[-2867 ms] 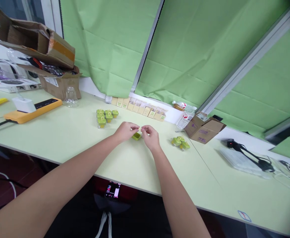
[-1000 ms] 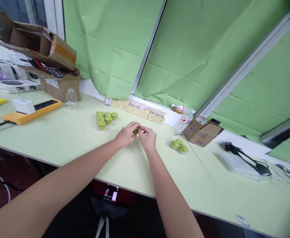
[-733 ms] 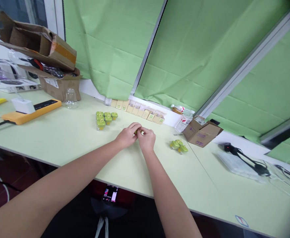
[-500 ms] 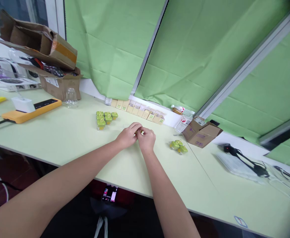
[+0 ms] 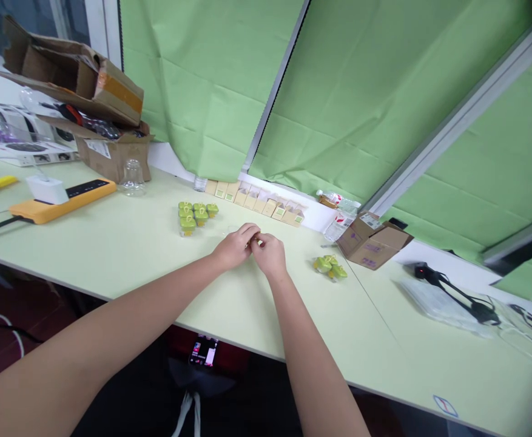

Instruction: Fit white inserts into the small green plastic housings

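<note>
My left hand (image 5: 235,247) and my right hand (image 5: 269,254) meet over the middle of the table, fingers pinched together. Between their fingertips is a small green-lidded container (image 5: 260,243), mostly hidden by the fingers. Just behind my left hand lies a faint clear plastic piece (image 5: 232,230). To the left stand several small clear containers with green lids (image 5: 195,215) in tidy rows. A looser cluster of similar green-lidded containers (image 5: 330,266) sits to the right of my hands.
A row of small beige boxes (image 5: 256,200) lines the back edge. Left are an orange power strip (image 5: 65,203), a clear plastic cup (image 5: 133,179) and cardboard boxes (image 5: 115,155). Right are plastic bottles (image 5: 338,221), a carton (image 5: 375,243) and a black cabled device (image 5: 457,294).
The view has shifted slightly. Both hands stay together at the same spot over the table, with only small finger movement around the container.
</note>
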Demonstrator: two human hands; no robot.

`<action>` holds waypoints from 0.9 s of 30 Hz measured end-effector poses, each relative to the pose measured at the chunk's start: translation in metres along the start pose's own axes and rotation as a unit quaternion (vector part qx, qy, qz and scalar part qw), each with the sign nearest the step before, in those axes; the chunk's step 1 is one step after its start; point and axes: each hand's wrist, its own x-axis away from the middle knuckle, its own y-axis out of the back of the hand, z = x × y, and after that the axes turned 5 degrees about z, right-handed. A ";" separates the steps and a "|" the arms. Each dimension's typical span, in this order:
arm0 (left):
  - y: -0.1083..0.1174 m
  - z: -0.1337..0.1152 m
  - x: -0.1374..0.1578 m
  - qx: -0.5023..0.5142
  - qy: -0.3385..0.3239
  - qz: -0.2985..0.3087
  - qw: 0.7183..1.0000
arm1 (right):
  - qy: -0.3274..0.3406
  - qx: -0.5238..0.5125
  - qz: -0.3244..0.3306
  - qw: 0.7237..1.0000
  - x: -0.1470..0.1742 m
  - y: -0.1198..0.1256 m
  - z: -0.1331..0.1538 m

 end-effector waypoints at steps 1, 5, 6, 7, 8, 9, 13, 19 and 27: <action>0.000 0.000 0.000 0.000 0.000 0.001 1.000 | -0.004 -0.003 0.005 1.000 0.000 0.000 0.000; 0.001 -0.002 -0.001 0.009 -0.003 0.006 1.000 | -0.016 -0.023 -0.005 1.000 0.000 0.000 0.000; 0.001 -0.002 -0.001 0.011 -0.001 0.007 1.000 | -0.020 -0.029 -0.013 0.999 0.001 -0.001 0.001; 0.001 -0.003 -0.002 0.014 0.000 0.009 1.000 | -0.026 -0.036 -0.021 0.999 0.001 -0.002 0.001; 0.001 -0.003 -0.002 0.016 0.001 0.009 1.000 | -0.035 -0.044 -0.026 0.998 0.001 -0.002 0.002; 0.001 -0.003 -0.002 0.018 0.001 0.009 1.000 | -0.045 -0.055 -0.030 0.997 0.001 -0.003 0.002; 0.002 -0.005 -0.002 0.026 0.002 0.011 1.000 | -0.087 -0.105 -0.037 0.990 0.002 -0.004 0.006; 0.004 -0.002 -0.006 0.055 0.028 -0.020 0.998 | -0.110 -0.167 -0.069 0.977 -0.002 0.001 0.002; 0.002 0.005 -0.005 0.092 0.018 -0.027 0.995 | -0.177 -0.397 0.027 0.900 -0.008 0.007 -0.009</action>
